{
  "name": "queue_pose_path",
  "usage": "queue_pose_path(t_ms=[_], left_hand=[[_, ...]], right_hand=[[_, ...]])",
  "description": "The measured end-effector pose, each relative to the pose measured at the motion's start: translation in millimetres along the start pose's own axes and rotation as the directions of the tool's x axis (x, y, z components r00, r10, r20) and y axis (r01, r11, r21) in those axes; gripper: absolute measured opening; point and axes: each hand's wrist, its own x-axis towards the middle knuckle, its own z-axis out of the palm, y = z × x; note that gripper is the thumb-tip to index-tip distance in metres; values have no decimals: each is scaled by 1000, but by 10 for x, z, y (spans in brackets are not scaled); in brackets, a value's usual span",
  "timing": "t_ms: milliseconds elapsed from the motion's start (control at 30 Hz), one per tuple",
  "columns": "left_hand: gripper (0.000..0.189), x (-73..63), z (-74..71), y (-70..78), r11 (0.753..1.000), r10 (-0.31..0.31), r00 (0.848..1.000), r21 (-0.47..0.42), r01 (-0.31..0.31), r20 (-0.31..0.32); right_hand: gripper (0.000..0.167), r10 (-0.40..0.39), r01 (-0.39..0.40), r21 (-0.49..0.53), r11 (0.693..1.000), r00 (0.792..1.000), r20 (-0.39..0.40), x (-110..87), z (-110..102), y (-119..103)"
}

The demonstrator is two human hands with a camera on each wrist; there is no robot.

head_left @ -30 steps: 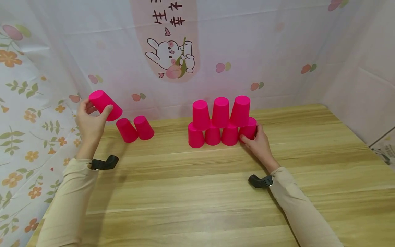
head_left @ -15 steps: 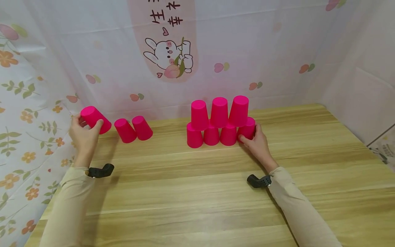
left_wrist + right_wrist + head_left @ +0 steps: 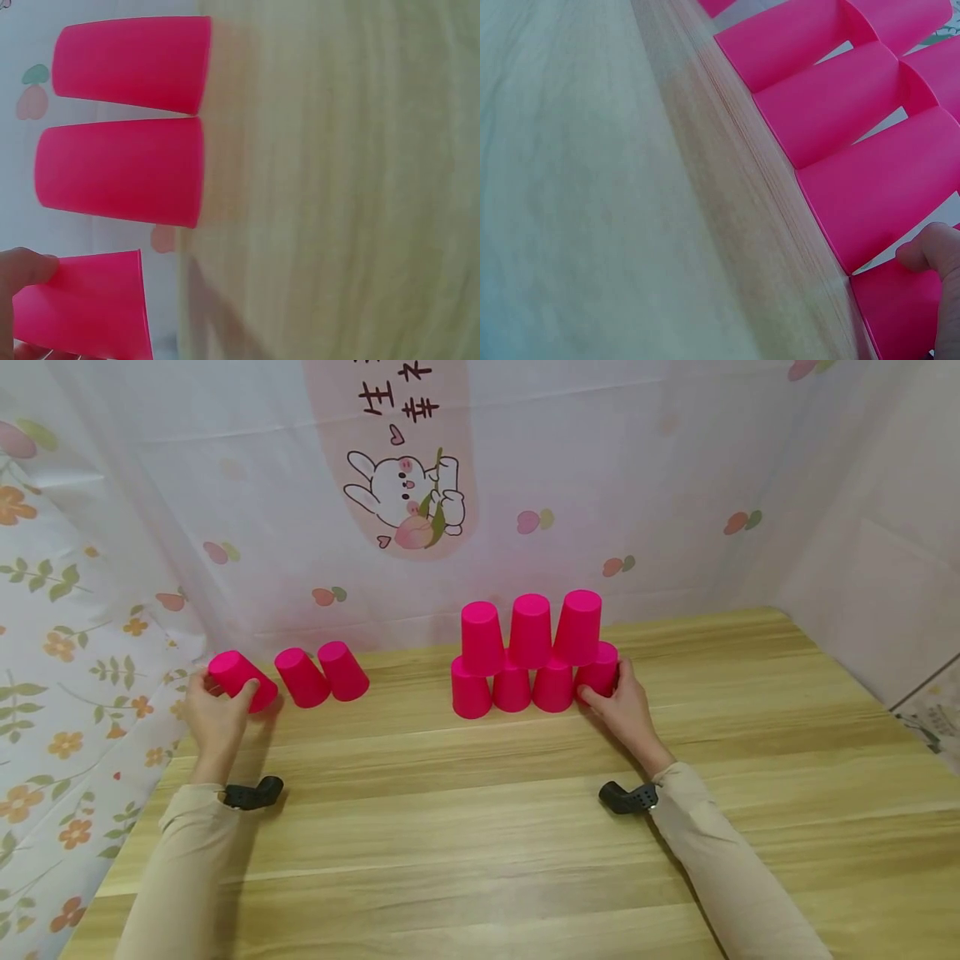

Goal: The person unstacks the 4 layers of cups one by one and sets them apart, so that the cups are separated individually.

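My left hand (image 3: 216, 720) grips a bright pink cup (image 3: 243, 683), upside down and tilted, at the table's far left. In the left wrist view, a gap and a shadow show between this cup's rim (image 3: 145, 304) and the wood. Two more pink cups (image 3: 302, 678) stand upside down side by side just right of it. On the right, my right hand (image 3: 628, 714) holds the rightmost bottom cup (image 3: 598, 670) of a two-row stack, thumb in front, other fingers mostly hidden behind. Several upside-down cups (image 3: 512, 687) form the bottom row; three cups (image 3: 531, 632) sit on top, bridging them.
The wooden table (image 3: 465, 827) runs back to a printed white curtain (image 3: 637, 485) with a rabbit picture. A flowered cloth (image 3: 67, 693) hangs along the left side. Black wrist cameras (image 3: 255, 794) are strapped on both wrists.
My left hand has brought its cup down from the air toward the tabletop, left of the two standing cups. The right hand keeps its hold and the stack stands as before.
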Motion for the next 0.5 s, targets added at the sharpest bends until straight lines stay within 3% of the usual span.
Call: queue_pose_path(t_ms=[300, 500], left_hand=[[57, -43, 111, -111, 999, 10, 1000, 30, -11, 22], [57, -60, 156, -105, 999, 19, 998, 29, -21, 54]], right_hand=[[59, 4, -4, 10, 1000, 1000, 5, -6, 0, 3], [59, 0, 0, 6, 1000, 1000, 3, 13, -7, 3]])
